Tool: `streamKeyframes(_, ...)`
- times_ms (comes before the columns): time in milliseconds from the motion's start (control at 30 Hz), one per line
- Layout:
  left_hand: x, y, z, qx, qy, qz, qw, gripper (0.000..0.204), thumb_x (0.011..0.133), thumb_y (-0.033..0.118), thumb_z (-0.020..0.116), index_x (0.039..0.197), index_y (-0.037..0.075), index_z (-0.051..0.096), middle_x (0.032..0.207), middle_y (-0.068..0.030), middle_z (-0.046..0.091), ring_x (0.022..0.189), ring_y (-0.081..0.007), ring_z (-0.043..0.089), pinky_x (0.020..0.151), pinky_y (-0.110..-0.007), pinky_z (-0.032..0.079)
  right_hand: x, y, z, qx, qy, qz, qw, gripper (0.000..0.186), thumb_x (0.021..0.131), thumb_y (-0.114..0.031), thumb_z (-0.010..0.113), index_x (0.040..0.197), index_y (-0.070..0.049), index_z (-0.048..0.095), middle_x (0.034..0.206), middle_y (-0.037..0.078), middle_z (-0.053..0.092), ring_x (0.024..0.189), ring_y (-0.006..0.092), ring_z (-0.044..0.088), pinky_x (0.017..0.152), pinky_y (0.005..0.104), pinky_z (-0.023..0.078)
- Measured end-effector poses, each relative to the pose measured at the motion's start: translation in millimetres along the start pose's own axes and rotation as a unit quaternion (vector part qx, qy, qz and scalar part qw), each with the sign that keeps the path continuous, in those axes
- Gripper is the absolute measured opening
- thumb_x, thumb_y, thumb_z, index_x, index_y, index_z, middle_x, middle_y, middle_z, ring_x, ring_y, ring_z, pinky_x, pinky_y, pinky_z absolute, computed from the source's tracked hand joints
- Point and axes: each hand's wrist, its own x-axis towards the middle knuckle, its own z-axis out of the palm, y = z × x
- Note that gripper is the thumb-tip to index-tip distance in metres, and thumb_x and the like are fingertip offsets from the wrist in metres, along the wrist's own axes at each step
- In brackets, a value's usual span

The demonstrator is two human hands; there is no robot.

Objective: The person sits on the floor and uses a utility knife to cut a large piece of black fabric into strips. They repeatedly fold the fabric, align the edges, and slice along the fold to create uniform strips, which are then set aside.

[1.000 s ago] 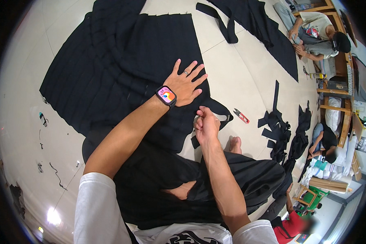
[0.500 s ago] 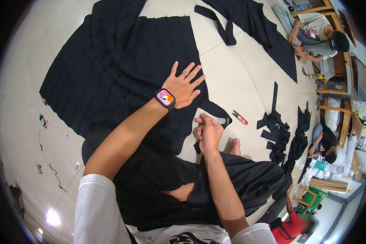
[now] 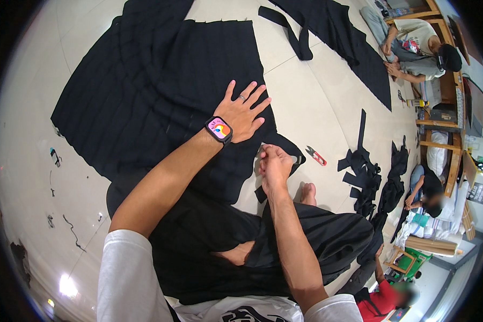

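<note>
A large piece of black pleated fabric point(image 3: 161, 80) lies spread on the floor in front of me. Flat on its right part rests my left hand point(image 3: 240, 114), fingers spread, with a ring and a smartwatch point(image 3: 219, 129). Just below and to the right, my right hand point(image 3: 276, 167) is closed in a pinch at the fabric's edge; what its fingertips hold is too small to make out. A black fabric band point(image 3: 288, 146) curves past it, with a small pale, shiny piece point(image 3: 297, 159) beside the knuckles. Red-handled thread snips point(image 3: 316, 156) lie to the right.
Black fabric scraps point(image 3: 364, 174) are heaped on the right of the tiled floor point(image 3: 327, 107). More black fabric point(image 3: 354, 48) and a loose strap point(image 3: 292, 37) lie at the far right. Three other people sit along the right side, near wooden shelving point(image 3: 440, 123). Thread bits point(image 3: 72, 233) are at left.
My right hand has shifted slightly up, its fingers drawing closer together into a pinch at the fabric's edge. The left hand stays in place.
</note>
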Motion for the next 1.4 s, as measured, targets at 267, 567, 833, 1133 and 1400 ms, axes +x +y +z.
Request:
streamKeyframes(267, -3.2, 3.2, -0.9, -0.011, 0.027, -0.011, 1.0, 0.055, 0.106, 0.044, 0.046, 0.155, 0.021, 0.049, 0.169, -0.0093, 0.033, 0.157, -0.0289, 0.027, 0.122, -0.068, 0.018, -2.7, 14.5, -15.8, -0.166, 0.009, -0.089, 0.982, 0.015, 0.103, -0.015, 0.061, 0.094, -0.002, 0.062, 0.066, 0.0, 0.055, 0.046, 0.0091, 0.048, 0.042, 0.0262, 0.037)
streamKeyframes(567, 36.2, -24.7, -27.6, -0.03, -0.013, -0.027, 0.999, 0.051, 0.101, 0.034, 0.059, 0.145, 0.01, 0.057, 0.15, -0.0134, 0.052, 0.133, -0.0314, 0.052, 0.101, -0.057, 0.043, 20.9, -11.1, 4.1, -0.101, -0.115, -0.218, 0.964, 0.012, 0.106, -0.013, 0.06, 0.105, -0.002, 0.062, 0.12, 0.01, 0.068, 0.076, 0.0118, 0.061, 0.063, 0.0281, 0.051)
streamKeyframes(833, 81.6, -92.1, -17.3, 0.048, -0.002, -0.129, 0.99, 0.106, 0.091, 0.084, 0.043, 0.163, 0.007, 0.031, 0.172, -0.0194, 0.022, 0.159, -0.0358, 0.018, 0.124, -0.065, 0.016, 33.0, -17.2, 18.9, 0.01, -0.112, -0.236, 0.965, 0.009, 0.108, -0.009, 0.056, 0.104, -0.001, 0.058, 0.098, 0.009, 0.069, 0.072, 0.0109, 0.057, 0.068, 0.0259, 0.049)
streamKeyframes(1133, 92.3, -105.9, -11.2, 0.078, 0.03, -0.163, 0.983, 0.088, 0.097, 0.077, 0.037, 0.162, 0.018, 0.037, 0.171, -0.0089, 0.027, 0.159, -0.0273, 0.022, 0.125, -0.065, 0.014, 24.9, -16.4, 2.3, -0.028, -0.068, -0.167, 0.983, 0.008, 0.106, 0.0, 0.055, 0.098, -0.001, 0.057, 0.09, 0.006, 0.065, 0.073, 0.0092, 0.054, 0.069, 0.0257, 0.048)
streamKeyframes(1400, 94.4, -106.3, -15.5, 0.069, 0.008, -0.171, 0.983, 0.088, 0.097, 0.077, 0.038, 0.163, 0.02, 0.034, 0.173, -0.0078, 0.024, 0.16, -0.027, 0.02, 0.125, -0.066, 0.013, 17.4, -5.2, -2.9, 0.035, -0.077, -0.165, 0.983, 0.01, 0.106, 0.001, 0.054, 0.097, -0.003, 0.056, 0.087, 0.006, 0.061, 0.072, 0.0117, 0.054, 0.072, 0.0292, 0.051)
